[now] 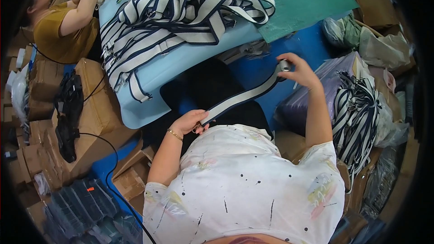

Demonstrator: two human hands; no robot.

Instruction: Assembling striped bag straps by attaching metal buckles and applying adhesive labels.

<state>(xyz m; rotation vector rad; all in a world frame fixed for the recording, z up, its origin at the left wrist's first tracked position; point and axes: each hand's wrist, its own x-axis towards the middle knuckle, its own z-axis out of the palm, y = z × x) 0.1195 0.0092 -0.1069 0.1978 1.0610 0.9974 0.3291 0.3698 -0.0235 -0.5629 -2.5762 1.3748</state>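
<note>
A white webbing strap (244, 98) with navy edges stretches between my two hands over my lap. My left hand (190, 121) is closed on its lower end, where a small metal clip shows under the fingers. Up and to the right, my right hand (300, 71) pinches the far end, which looks doubled or rolled around a greyish piece I cannot make out clearly. The strap sags slightly between them. Ahead lies a big heap of matching straps (181, 7) with metal hooks, on a table covered in light blue sheet (149, 114).
A green mat (298, 0) covers the table's right part. Striped straps (357, 113) hang bundled at the right beside a purple-wrapped box (307, 91). Cardboard boxes (101, 108) with a black cable stand at the left. A person in a mustard top (63, 34) works at the far left.
</note>
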